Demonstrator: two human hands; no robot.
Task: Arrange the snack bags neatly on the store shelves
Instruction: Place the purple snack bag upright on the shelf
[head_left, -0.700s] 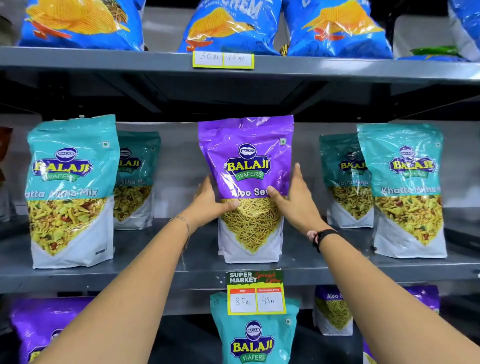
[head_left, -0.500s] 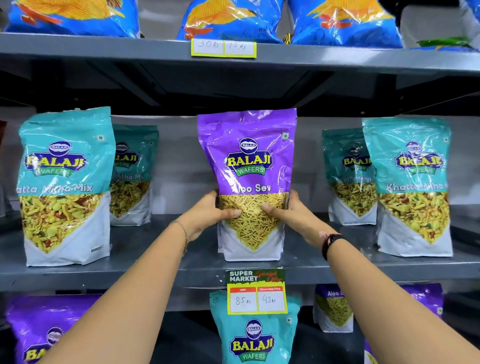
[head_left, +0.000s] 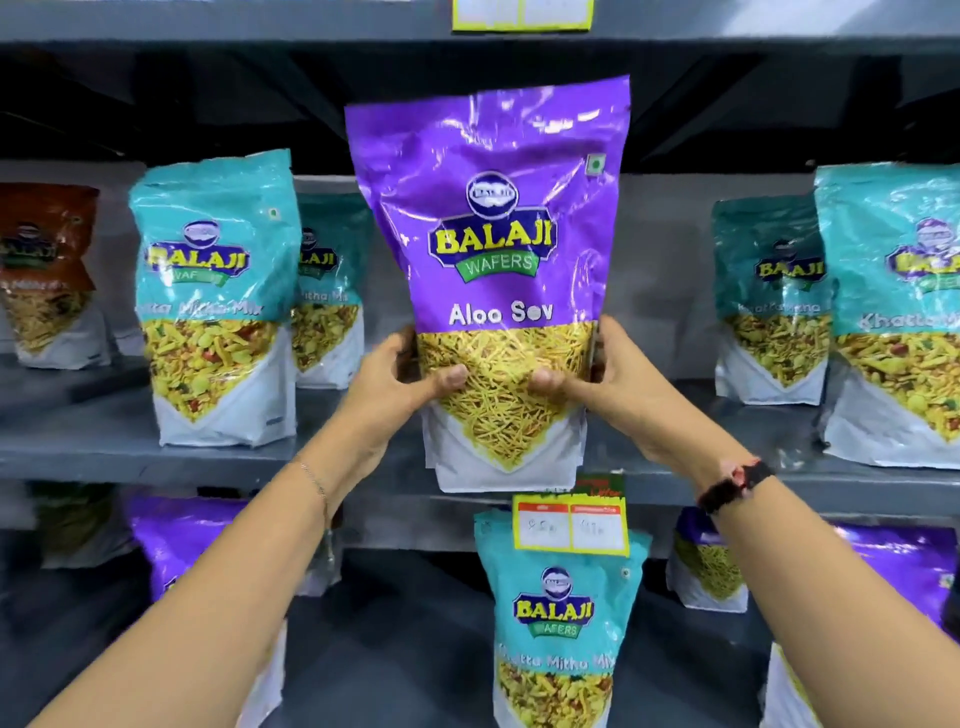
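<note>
A purple Aloo Sev bag (head_left: 493, 218) is held upright in front of the middle grey shelf (head_left: 104, 457), its base hanging over the shelf's front edge. My left hand (head_left: 400, 384) grips its left side and my right hand (head_left: 592, 379) grips its right side, thumbs on the front. Teal Khatta Mitha Mix bags stand on the same shelf: one at the left (head_left: 213, 296) with another behind it (head_left: 327, 291), and two at the right (head_left: 769, 301) (head_left: 898, 322).
A brown bag (head_left: 47, 270) stands at the far left. The lower shelf holds a teal bag (head_left: 556, 618) under a yellow price tag (head_left: 569, 525), plus purple bags at left (head_left: 182, 540) and right (head_left: 893, 566). The upper shelf edge (head_left: 260, 21) runs overhead.
Both hands have lifted the purple bag off the middle shelf and drawn it toward me; it now looks larger. The view has tilted down and shifted.
</note>
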